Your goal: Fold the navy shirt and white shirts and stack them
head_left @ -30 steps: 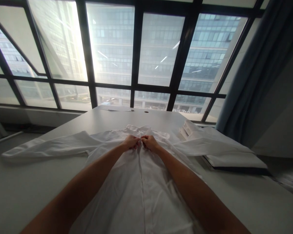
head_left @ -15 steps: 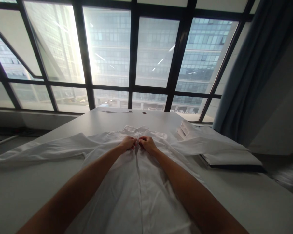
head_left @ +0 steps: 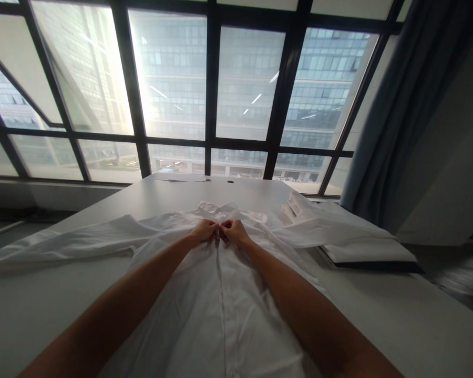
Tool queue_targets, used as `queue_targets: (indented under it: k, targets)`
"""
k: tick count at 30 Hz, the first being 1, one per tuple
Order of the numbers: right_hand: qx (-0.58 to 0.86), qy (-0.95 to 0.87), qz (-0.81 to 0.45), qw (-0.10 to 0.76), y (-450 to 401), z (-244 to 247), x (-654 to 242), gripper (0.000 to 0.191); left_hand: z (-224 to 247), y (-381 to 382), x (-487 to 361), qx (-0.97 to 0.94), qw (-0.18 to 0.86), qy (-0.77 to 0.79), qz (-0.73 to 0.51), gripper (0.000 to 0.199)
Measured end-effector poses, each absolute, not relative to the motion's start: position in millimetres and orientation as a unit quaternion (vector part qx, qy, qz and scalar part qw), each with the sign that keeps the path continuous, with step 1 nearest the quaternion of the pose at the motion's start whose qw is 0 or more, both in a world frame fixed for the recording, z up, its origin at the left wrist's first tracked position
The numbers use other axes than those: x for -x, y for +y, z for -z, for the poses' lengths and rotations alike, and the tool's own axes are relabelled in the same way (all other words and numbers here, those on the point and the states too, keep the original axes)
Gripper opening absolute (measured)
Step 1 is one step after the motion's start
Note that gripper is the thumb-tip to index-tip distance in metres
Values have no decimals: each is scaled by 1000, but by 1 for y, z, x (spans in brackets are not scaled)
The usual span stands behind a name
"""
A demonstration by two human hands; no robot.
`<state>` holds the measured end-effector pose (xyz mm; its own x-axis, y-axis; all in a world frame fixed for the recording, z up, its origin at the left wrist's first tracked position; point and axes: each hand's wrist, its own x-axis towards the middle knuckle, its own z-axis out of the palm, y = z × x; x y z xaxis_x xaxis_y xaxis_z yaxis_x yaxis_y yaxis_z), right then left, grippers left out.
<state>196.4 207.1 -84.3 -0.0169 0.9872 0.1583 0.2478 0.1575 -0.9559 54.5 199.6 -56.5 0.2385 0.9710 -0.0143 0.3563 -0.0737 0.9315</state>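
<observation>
Two bare hands meet at the centre of the frame, just below the collar of a white button-up shirt (head_left: 220, 294) spread flat on a pale grey desk (head_left: 43, 310). The left hand (head_left: 205, 231) and the right hand (head_left: 233, 231) are curled nearly into fists, fingers pressed together and pinching the thin fabric on either side of the button placket, knuckles almost touching. The cloth is light, smooth and softly creased. One sleeve stretches toward the left edge of the frame; the other runs right, over a stack of folded white garments (head_left: 362, 244) that sits on a dark flat board. No brand, label or writing can be read. In the upper half stands a window (head_left: 244, 79) with dark metal frames, and a grey-blue curtain (head_left: 402, 105) hangs in heavy folds at upper right.
</observation>
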Motion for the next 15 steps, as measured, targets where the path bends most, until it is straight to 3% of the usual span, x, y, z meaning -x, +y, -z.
queue_targets:
  k: [5,9,15]
  targets:
    - [560,-656,-250,440,200,81,-195,8,55,199,-53,-631,446,529,-352,41]
    - [569,-689,-156,421,196,78,-194,3,55,200,-53,-621,447,538,-353,38]
    - [585,-681,-237,371,206,78,-198,13,61,202,-54,-637,419,528,-373,25]
